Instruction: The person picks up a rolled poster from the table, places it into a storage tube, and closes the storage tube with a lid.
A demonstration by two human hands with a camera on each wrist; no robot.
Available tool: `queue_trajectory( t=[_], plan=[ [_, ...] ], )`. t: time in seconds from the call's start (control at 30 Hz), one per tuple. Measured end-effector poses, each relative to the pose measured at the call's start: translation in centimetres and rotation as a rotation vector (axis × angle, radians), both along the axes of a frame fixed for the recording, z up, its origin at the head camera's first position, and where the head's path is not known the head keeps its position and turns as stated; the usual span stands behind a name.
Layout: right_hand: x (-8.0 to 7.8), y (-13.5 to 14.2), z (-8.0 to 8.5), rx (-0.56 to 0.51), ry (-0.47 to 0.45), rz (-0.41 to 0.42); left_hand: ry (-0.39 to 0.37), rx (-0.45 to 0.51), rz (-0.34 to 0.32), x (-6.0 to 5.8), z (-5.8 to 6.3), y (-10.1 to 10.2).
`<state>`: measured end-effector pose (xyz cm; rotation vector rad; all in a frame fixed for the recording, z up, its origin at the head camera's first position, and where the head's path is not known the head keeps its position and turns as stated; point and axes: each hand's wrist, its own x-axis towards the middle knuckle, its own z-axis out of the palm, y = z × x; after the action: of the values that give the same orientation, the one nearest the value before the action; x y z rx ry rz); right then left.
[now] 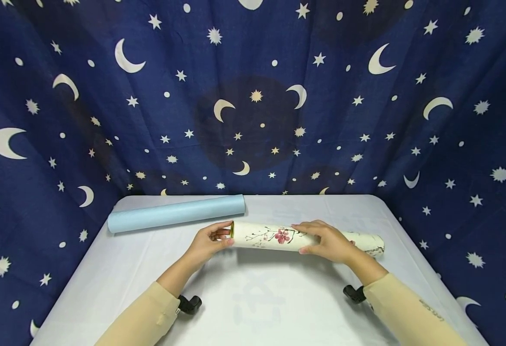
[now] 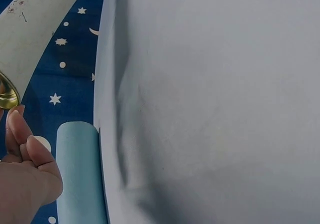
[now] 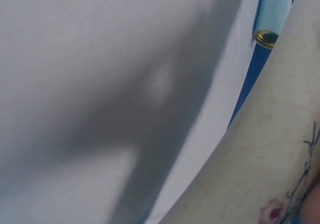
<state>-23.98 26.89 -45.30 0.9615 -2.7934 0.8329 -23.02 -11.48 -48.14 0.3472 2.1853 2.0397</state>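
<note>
A cream tube (image 1: 261, 235) printed with plum-blossom branches lies crosswise between both hands, its shadow falling on the table in front. My left hand (image 1: 205, 245) pinches its left end, thumb and fingertips at the gold metal rim (image 2: 9, 101). Farther right, my right hand (image 1: 330, 242) grips the tube from above, thumb on the near side and fingers over the top. The right end sticks out beyond that hand. Most of the right hand is outside the right wrist view, where the tube's pale side (image 3: 270, 134) fills the right part.
A light blue tube (image 1: 177, 215) lies at a slant along the back left of the white-covered table (image 1: 278, 283); its gold end (image 3: 266, 38) shows in the right wrist view. A dark blue curtain (image 1: 257, 62) with moons and stars encloses the back and sides.
</note>
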Motion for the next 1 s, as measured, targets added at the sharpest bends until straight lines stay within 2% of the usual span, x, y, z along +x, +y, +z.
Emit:
queue_trajectory(
  t=[0.47, 0.57, 0.6, 1.0],
  plan=[
    [0.0, -0.1, -0.3, -0.005, -0.001, 0.001, 0.015, -0.034, -0.018, 0.3, 0.4, -0.2],
    [0.1, -0.1, -0.3, -0.005, 0.0, 0.002, 0.024, -0.063, -0.021, 0.2, 0.4, -0.2],
    [0.1, -0.1, -0.3, -0.004, 0.0, 0.001, 0.031, -0.071, -0.021, 0.0, 0.1, -0.3],
    [0.0, -0.5, -0.2, 0.009, 0.009, -0.017, 0.081, -0.206, -0.045, -0.3, 0.5, -0.9]
  ],
)
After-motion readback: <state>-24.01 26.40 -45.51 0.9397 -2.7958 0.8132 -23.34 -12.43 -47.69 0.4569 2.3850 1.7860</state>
